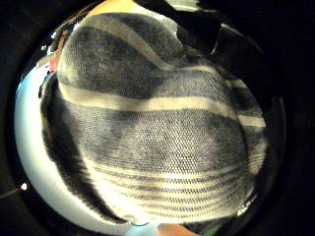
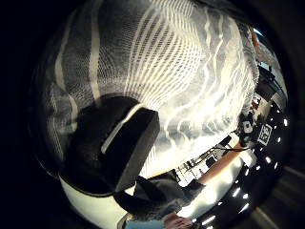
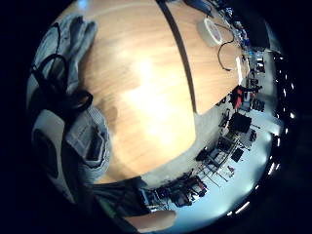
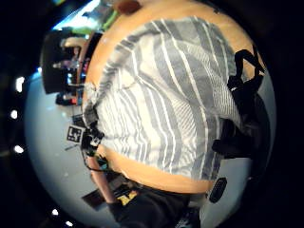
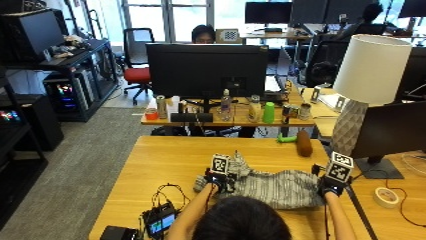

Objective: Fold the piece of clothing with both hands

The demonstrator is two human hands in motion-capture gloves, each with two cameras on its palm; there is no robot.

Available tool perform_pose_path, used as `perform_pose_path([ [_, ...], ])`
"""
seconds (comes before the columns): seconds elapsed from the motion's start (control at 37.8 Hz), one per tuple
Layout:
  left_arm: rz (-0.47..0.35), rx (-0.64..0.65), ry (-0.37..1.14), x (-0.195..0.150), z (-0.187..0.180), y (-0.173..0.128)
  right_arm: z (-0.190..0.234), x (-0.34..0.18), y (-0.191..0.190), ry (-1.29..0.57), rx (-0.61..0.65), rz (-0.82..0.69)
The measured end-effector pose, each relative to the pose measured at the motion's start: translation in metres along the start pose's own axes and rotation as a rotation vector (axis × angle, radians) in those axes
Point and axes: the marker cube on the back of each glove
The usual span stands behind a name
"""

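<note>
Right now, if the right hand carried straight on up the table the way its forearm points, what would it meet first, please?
Probably bare wooden table first, then possibly the brown cylindrical object; the right hand sits at the striped garment edge, and depth is unclear.

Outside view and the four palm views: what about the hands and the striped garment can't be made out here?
- Left hand and right hand: small in the outside view, under marker boxes, so the fingers' hold is unclear.
- Striped garment: its near edge is hidden by the person's head.
- Kind of garment: bunched, and it fills the left palm views.
</note>
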Motion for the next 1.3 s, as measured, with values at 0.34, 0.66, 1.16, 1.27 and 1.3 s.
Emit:
perform_pose_path([
  [0.34, -0.015, 0.088, 0.06, -0.005, -0.004, -0.003, -0.148, -0.109, 0.042, -0.004, 0.14, -0.153],
  [0.66, 0.016, 0.155, 0.145, -0.01, -0.01, -0.009, -0.173, -0.2, 0.067, 0.118, 0.118, -0.253],
  [1.16, -0.267, 0.771, 0.366, -0.108, -0.118, 0.096, -0.155, -0.366, 0.082, 0.143, 0.095, -0.389],
  [1.27, -0.297, 0.855, 0.431, -0.131, -0.123, 0.093, -0.13, -0.408, 0.091, 0.108, 0.06, -0.439],
  [1.3, -0.276, 0.838, 0.46, -0.137, -0.122, 0.088, -0.12, -0.42, 0.097, 0.098, 0.023, -0.458],
])
